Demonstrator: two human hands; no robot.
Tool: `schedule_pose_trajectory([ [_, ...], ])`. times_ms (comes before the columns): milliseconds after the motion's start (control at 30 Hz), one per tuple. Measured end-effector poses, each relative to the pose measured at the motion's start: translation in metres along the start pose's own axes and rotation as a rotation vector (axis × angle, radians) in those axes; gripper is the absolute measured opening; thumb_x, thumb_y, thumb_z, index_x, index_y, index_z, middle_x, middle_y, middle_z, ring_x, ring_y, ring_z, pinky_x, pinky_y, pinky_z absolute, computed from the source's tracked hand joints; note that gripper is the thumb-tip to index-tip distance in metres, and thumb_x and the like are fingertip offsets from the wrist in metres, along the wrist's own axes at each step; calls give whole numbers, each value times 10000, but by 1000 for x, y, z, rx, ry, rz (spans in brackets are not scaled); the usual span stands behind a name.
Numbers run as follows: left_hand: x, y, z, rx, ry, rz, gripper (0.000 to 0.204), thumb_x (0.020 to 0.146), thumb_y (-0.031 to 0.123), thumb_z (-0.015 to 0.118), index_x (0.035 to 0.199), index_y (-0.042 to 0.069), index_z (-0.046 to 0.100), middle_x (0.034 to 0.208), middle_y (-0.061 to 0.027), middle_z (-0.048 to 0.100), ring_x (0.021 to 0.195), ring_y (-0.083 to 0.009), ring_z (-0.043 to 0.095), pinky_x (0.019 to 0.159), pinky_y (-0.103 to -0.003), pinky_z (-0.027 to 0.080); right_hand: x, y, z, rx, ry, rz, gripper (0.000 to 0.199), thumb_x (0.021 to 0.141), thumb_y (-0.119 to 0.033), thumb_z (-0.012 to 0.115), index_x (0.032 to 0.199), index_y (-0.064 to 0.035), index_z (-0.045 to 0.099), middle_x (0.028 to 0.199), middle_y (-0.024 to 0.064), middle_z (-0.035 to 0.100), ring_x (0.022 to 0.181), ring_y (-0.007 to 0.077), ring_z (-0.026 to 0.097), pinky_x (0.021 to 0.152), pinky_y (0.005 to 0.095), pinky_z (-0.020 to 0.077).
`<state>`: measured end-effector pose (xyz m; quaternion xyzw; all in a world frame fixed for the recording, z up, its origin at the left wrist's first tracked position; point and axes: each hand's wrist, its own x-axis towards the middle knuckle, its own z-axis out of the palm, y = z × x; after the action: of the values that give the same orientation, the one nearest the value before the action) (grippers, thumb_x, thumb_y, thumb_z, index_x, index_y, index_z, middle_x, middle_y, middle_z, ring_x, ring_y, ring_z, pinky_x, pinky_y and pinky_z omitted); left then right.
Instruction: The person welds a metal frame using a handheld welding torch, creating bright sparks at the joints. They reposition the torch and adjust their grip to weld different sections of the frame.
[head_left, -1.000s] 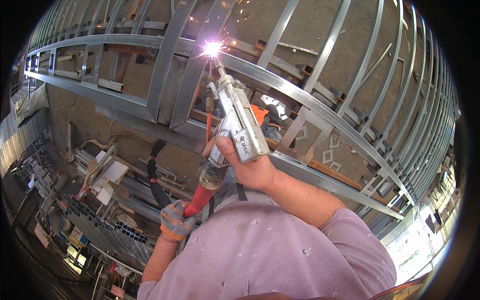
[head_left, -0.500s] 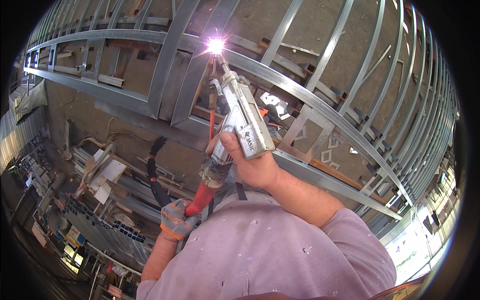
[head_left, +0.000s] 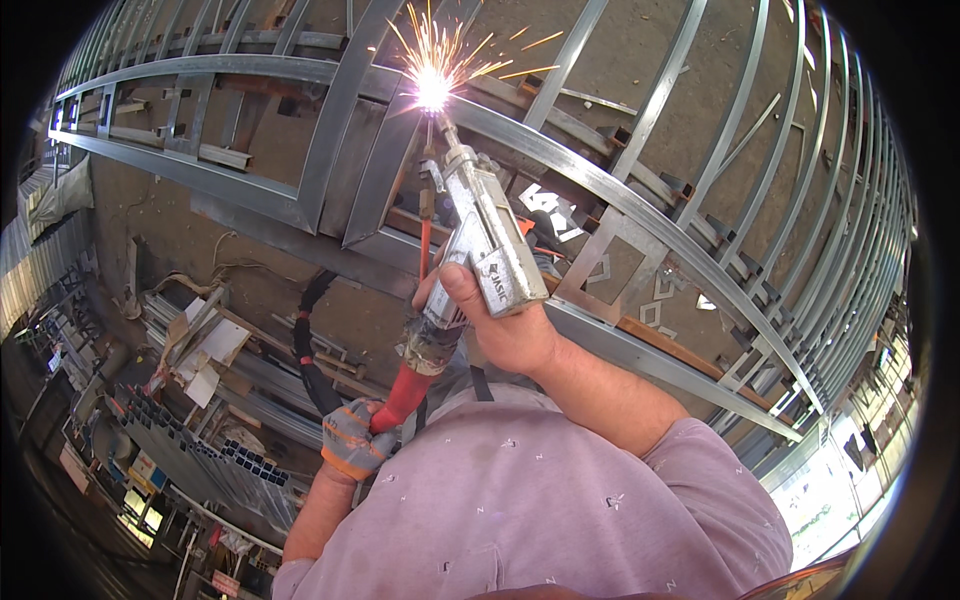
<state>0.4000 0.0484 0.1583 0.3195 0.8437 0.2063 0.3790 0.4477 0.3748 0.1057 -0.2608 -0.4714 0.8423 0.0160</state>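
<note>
My bare right hand is wrapped round the grip of a silver handheld welding gun, thumb along its side. The nozzle points away from me, and a bright glow with orange sparks bursts at its tip, against a joint of the galvanized steel frame. A thin orange wire-feed tube runs beside the gun to the nozzle. Lower left, my left hand, in a grey and orange glove, is closed round the red sleeve behind the gun. The glow hides the weld spot.
Long barred steel panels stretch off to the right and far left. A crossbar of the frame lies just ahead of my body. Stacked square tubes and cardboard scraps lie at left. A black hose curves near my left hand.
The glow at the nozzle has flared into a spray of orange sparks flying up and to the right. Both hands and the welding gun stay almost where they were.
</note>
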Motion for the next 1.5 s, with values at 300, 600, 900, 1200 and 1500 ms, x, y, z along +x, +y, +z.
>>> schedule_pose_trajectory([
  [300,-3,0,1,18,-2,2,285,787,188,851,1035,80,759,914,-155,759,804,-423,750,727,-503,608,-2,-3,3,-22,1,24,365,1233,-342,575,1375,-7,609,1064,84,775,1003,159,726,888,344,595],
  [600,-6,0,1,27,2,-9,277,783,185,858,1013,81,744,896,-147,751,789,-410,745,706,-497,605,-5,4,6,21,6,20,439,1209,-374,639,1472,-31,561,1026,25,755,948,115,664,845,328,584],
  [900,-10,1,0,73,-14,42,274,780,157,859,1002,87,713,914,-128,746,807,-391,738,694,-499,598,-6,5,8,10,11,23,426,1205,-364,650,1462,-34,571,1021,26,756,953,113,673,843,328,585],
  [1200,-16,0,2,41,21,30,236,807,147,822,1016,82,731,901,-147,744,780,-419,734,693,-506,594,-9,-2,11,-18,20,19,362,1232,-351,578,1355,-12,615,1021,68,784,940,139,719,833,335,593],
  [1500,-30,2,1,52,76,1,238,830,182,813,1052,101,788,949,-136,789,845,-392,781,745,-479,622,-12,-6,15,31,24,52,401,1213,-413,622,1352,-37,619,989,37,776,922,110,715,833,324,602],
])
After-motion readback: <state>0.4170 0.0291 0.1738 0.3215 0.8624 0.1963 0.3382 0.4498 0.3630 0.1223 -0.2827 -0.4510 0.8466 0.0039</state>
